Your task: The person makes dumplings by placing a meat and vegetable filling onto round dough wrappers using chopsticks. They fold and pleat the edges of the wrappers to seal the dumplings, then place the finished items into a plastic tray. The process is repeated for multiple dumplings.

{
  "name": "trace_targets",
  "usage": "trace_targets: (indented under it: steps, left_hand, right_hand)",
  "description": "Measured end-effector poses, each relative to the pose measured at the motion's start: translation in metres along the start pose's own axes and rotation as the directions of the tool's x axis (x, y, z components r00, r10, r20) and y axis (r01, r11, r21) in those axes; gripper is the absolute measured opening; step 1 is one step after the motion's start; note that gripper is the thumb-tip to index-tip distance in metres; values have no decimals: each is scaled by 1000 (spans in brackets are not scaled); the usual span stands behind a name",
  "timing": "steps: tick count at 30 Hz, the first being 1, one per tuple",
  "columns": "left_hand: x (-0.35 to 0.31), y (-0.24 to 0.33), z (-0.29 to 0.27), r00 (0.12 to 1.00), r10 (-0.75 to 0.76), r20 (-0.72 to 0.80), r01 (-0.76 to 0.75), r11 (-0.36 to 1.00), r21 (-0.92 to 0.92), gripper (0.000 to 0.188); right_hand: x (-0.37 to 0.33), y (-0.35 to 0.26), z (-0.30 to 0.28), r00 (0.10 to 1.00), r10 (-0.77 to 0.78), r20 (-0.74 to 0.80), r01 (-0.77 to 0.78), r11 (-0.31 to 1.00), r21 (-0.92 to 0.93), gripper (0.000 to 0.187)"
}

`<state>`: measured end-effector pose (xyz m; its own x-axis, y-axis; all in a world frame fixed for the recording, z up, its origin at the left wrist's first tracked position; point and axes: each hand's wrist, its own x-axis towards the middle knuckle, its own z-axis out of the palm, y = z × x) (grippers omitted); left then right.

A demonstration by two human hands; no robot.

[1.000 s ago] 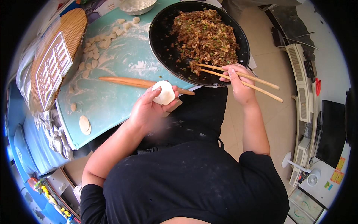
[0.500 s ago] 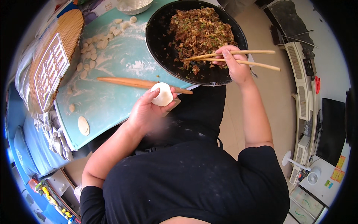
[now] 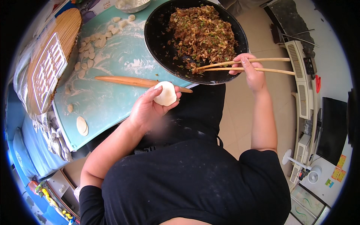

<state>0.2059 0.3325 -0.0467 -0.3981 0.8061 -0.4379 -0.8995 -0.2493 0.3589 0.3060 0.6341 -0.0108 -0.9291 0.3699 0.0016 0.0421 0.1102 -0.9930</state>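
A round white dumpling wrapper (image 3: 165,93) lies across the fingers of my left hand (image 3: 147,107), with the thumb pressed on its left edge. Just behind it on the mat is a wooden rolling pin (image 3: 123,80), partly hidden by the hand and wrapper. My right hand (image 3: 250,71) grips a pair of wooden chopsticks (image 3: 268,69) over the right rim of a black pan (image 3: 157,48). Their tips touch a small clump of brown chopped filling (image 3: 202,32) near the pan's front edge. The main heap of filling sits farther back in the pan.
On the floured green mat (image 3: 116,63) are several small dough pieces (image 3: 90,50) and two overlapping wrappers (image 3: 82,126). A round slatted tray (image 3: 71,33) leans at the left. At the back stands a metal bowl of flour (image 3: 132,6).
My right hand has shifted right, drawing the chopstick tips from the heap toward the pan's front edge. The left hand still holds the wrapper in nearly the same place.
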Motion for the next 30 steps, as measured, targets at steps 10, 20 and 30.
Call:
trace_targets:
  steps: [10, 20, 30]
  left_hand:
    - [-3, -2, 3, 998, -20, -55, 19, 1000, -22, 36]
    - [0, -3, 2, 997, -56, -57, 54, 998, -42, 35]
    - [10, -2, 8, 997, -32, -64, 33, 999, 21, 33]
  right_hand:
    - [22, 10, 18, 998, -57, -24, 58, 998, 24, 21]
    - [8, 14, 4, 988, -97, -120, 86, 992, -94, 23]
    - [-11, 6, 20, 998, -30, -52, 31, 999, 19, 27]
